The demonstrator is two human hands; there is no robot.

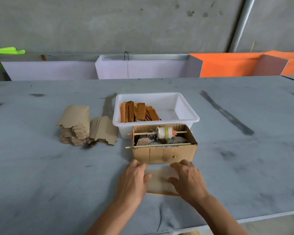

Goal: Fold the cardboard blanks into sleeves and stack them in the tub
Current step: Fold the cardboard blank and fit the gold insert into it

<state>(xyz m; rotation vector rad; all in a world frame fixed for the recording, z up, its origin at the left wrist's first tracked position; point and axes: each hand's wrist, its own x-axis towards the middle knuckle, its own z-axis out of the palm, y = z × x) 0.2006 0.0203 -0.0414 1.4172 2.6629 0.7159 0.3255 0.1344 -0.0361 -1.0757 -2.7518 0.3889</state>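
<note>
Both hands (134, 179) on blurred blank (159, 181) — edges hidden, tub (185, 114) behind

Soft, even daylight filled the scene, moderately bright, with no clear single source and no glare. Shadows were faint and short: a dim patch lay under the left hand (134, 179) and right hand (188, 179), which were slightly smeared by motion. The worktop (244, 150) bowed at the frame edges from the wide lens. The centre was reasonably sharp; the far wall (109, 22) looked soft.
</note>
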